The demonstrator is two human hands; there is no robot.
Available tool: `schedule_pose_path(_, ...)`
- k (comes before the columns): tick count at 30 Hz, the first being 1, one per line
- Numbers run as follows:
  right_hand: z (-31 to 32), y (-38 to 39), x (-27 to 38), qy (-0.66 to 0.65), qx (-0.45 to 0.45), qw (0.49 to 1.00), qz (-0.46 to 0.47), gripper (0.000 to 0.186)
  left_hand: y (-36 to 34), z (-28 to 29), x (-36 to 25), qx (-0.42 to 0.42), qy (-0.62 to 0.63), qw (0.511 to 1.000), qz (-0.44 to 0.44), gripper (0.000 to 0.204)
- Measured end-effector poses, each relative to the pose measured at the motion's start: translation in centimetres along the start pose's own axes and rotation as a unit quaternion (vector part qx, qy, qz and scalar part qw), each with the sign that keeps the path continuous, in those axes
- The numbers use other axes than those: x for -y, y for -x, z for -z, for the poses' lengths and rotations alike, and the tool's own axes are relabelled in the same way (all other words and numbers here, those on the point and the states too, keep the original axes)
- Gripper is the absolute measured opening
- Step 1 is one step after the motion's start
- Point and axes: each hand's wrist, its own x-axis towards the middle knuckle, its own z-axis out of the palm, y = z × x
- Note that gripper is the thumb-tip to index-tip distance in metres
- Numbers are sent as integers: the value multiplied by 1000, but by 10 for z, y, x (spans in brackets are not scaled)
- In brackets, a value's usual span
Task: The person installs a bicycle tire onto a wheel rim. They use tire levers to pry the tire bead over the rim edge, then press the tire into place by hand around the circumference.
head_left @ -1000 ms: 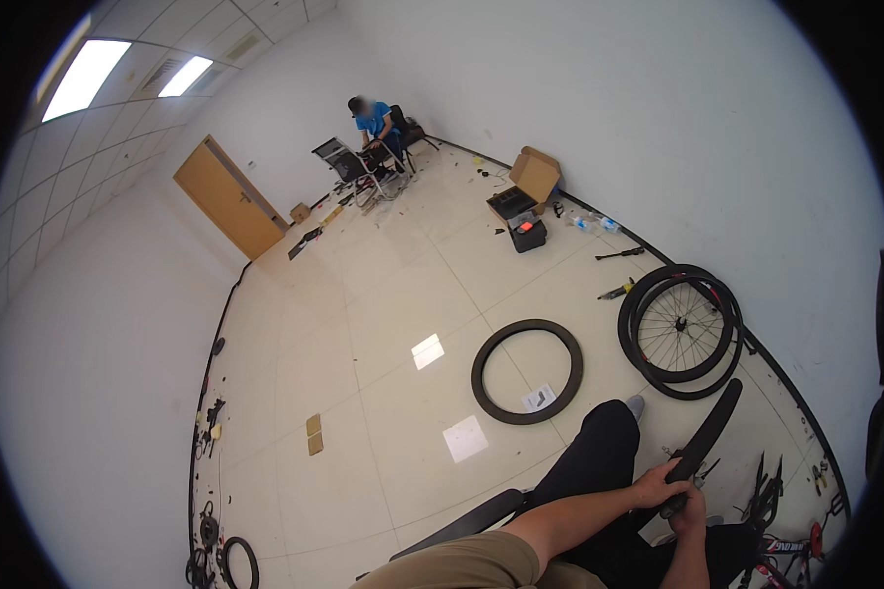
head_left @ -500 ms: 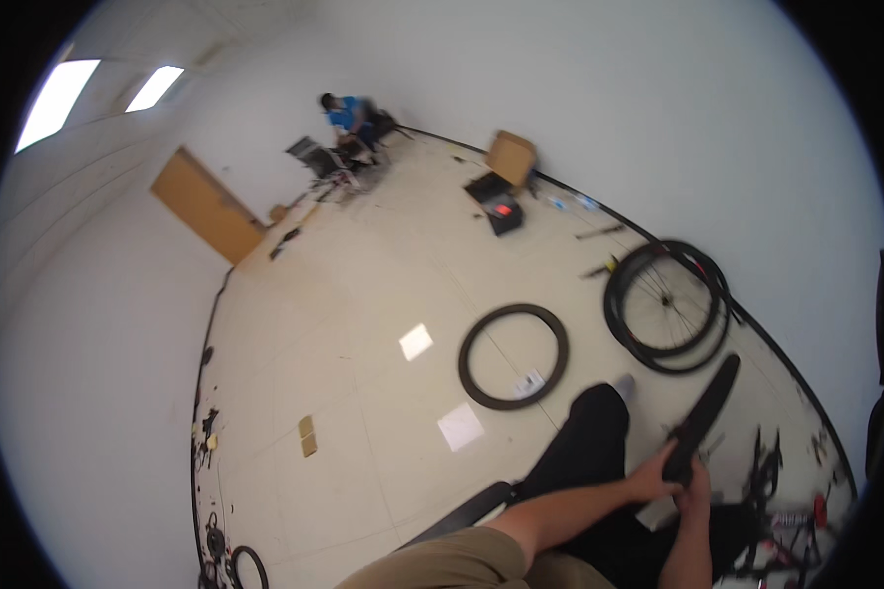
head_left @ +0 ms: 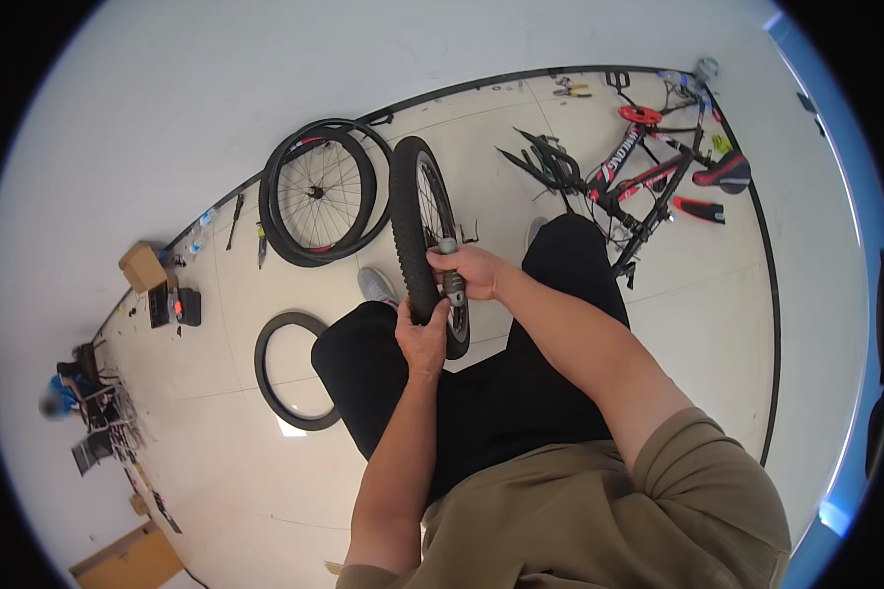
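Observation:
A bicycle wheel (head_left: 410, 231) with a black knobby tyre stands upright between my knees, seen nearly edge-on. My left hand (head_left: 421, 339) grips the near part of its tyre, the thumb towards the rim. Beside the spokes my right hand (head_left: 476, 271) is closed around a grey ribbed cylinder (head_left: 453, 282), whose exact kind I cannot make out. The cylinder lies against the wheel's right side, and my fingers hide part of it. A thin metal lever (head_left: 471, 236) sticks out from the wheel just beyond my right hand.
Left of the wheel lie a spoked wheel with a loose tyre (head_left: 275, 211) and another black tyre (head_left: 262, 368). A black and red bicycle frame (head_left: 648, 177) lies at right, near a saddle (head_left: 722, 174). An open cardboard box (head_left: 142, 267) and a seated person (head_left: 59, 401) are at far left.
My view has swung to the right, bringing the bicycle frame into full sight. The wheel now stands upright between my legs, and both hands remain on it.

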Motion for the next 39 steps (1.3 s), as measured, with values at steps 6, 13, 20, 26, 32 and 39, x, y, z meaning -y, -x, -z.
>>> schedule_pose_path(6, -8, -2, -9, 34, -31, 999, 15, 15, 3, 10, -12, -1, -5, 1000, -9, 32)
schedule_pose_path(13, -18, -5, -8, 112, -93, 989, 35, 33, -10, 16, 11, 31, -19, 999, -35, 31)
schedule_pose_path(20, -23, 1, -5, 205, -130, 969, 46, 45, -8, 13, 0, 40, 7, 999, 27, 37)
schedule_pose_path(26, -6, -14, -18, 230, -156, 959, 61, 51, -10, 12, -10, 74, 56, 991, 91, 37)
schedule_pose_path(32, -3, -18, -22, 266, -175, 947, 39, 52, -14, 14, 3, 98, 117, 982, 115, 40)
schedule_pose_path(39, -19, 0, -14, 230, -127, 965, 21, 39, -10, 15, 0, 123, 103, 980, 120, 42)
